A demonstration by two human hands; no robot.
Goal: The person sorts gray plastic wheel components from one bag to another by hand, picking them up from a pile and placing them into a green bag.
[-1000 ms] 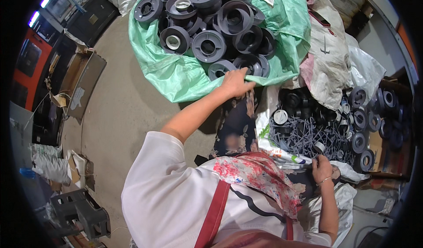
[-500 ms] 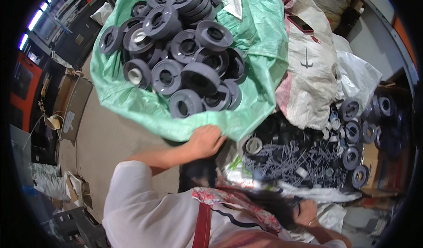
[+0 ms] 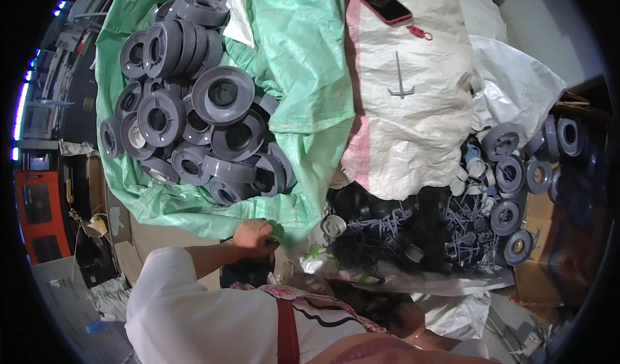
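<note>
A large green woven sack (image 3: pixel 303 115), its mouth open, is heaped with grey plastic ring-shaped parts (image 3: pixel 161 118). My left hand (image 3: pixel 254 239) is closed on the sack's near edge, with its knuckles up. Low on the right, my right hand (image 3: pixel 405 317) is close to my body, beside a dark shape. Its fingers are lost in shadow, so any hold is hidden. Ahead of it spreads a pile of thin grey plastic sticks (image 3: pixel 381 225) mixed with black pieces. A small pale round cap (image 3: pixel 334 226) sits at the pile's left edge.
On a white woven sack (image 3: pixel 420 138) with pink stripes lie a red-edged phone (image 3: pixel 383 5) and a grey pronged stick (image 3: pixel 400 80). More grey rings (image 3: pixel 506 217) stand by a cardboard box (image 3: pixel 542 260) at right. An orange-framed unit (image 3: pixel 44 215) is far left.
My view has turned, so the sacks and pile sit further left in the picture. My left hand stays at the green sack's near edge. My right hand remains low near my body.
</note>
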